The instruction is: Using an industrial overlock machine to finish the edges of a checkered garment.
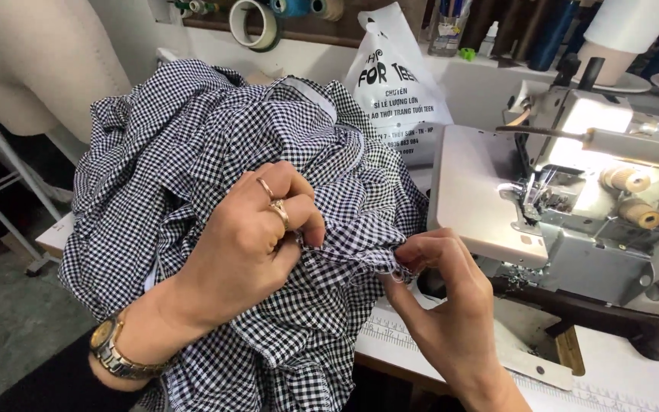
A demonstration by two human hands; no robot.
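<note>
My left hand [257, 229] bunches the black-and-white gingham garment [215, 160] heaped on the counter [634, 381], my right hand [440, 282] fingers [413, 252] pinching its hem beside the overlock machine [573, 206]; I'd keep that edge taut and flat.

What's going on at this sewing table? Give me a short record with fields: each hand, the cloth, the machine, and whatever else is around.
left hand: grips a bunched fold of the checked cloth; rings on fingers, wristwatch on the wrist
right hand: pinches the cloth's edge with its fingertips
checked cloth: black and white, heaped on the table
sewing machine: to the right, lamp lit, thread cones mounted
plastic bag: white, behind the cloth
dress form: cream, upper left
</note>
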